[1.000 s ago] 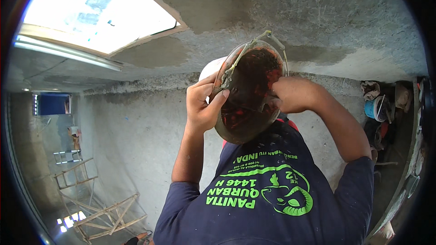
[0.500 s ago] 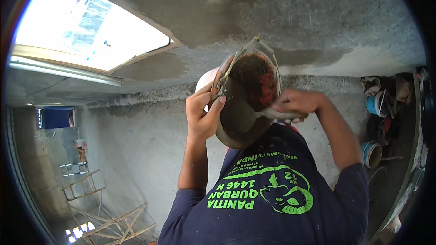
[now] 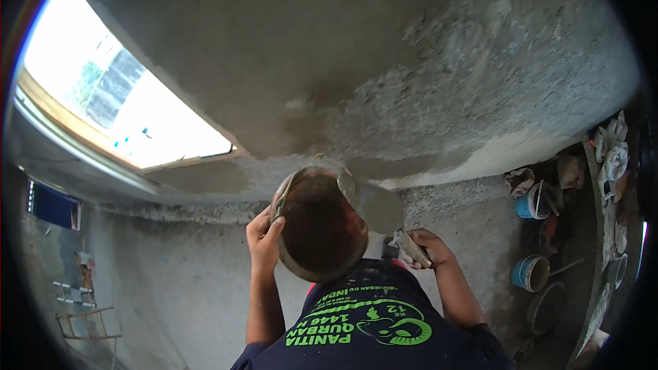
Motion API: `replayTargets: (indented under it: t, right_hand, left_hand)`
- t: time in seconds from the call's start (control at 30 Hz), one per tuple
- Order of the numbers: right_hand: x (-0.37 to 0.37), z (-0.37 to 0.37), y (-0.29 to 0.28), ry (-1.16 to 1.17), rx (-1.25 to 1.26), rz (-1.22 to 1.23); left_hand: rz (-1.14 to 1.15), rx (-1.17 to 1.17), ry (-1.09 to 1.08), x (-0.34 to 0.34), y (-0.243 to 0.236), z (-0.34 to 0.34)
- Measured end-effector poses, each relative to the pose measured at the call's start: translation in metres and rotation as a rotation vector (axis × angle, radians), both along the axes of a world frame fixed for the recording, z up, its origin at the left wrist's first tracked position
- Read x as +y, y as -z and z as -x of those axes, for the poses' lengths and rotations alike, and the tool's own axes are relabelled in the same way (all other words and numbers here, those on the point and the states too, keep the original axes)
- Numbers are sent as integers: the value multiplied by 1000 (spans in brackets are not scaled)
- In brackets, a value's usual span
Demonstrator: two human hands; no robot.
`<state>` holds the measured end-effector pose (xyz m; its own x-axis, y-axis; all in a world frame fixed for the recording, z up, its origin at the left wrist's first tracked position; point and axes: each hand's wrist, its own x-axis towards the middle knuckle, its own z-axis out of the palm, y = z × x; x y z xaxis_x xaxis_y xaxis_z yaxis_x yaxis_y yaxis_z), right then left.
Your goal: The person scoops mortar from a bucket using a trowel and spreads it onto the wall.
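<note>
My left hand [image 3: 264,241] grips the left rim of a mortar-smeared bucket [image 3: 321,223], its fingers round the outside and its thumb over the edge. The bucket leans with its mouth toward me; dark grey and reddish patches show inside. My right hand [image 3: 430,248] is closed round the mortar-caked handle of a trowel [image 3: 384,207]. The trowel's broad grey blade is outside the bucket, just beyond its right rim. Whether the blade touches the rim, I cannot tell. Beyond both hands rises a rough grey wall [image 3: 274,62], with darker, smoother plaster on its left part.
A bright window opening [image 3: 123,96] lies at the upper left. To the right stand a blue bucket [image 3: 526,205] and another blue bucket [image 3: 524,273], near a round dark basin [image 3: 546,308]. A wooden frame [image 3: 89,325] stands at the lower left.
The trowel has come out of the bucket and moved to its right side. My view has tilted up, showing more of the wall. The left hand keeps its hold on the rim.
</note>
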<state>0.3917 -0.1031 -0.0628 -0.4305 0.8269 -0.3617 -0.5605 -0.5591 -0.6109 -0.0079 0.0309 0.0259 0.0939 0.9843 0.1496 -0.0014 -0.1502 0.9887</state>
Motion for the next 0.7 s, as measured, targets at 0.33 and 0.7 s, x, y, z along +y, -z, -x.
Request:
replayTargets:
  t: [0.33, 0.7]
  right_hand:
    - [75, -11, -85, 464, -139, -401]
    - [155, -21, -116, 900, -844, -981]
  left_hand:
    - [72, -21, -122, -2, 10, 3]
    - [78, -18, -187, -16, 14, 15]
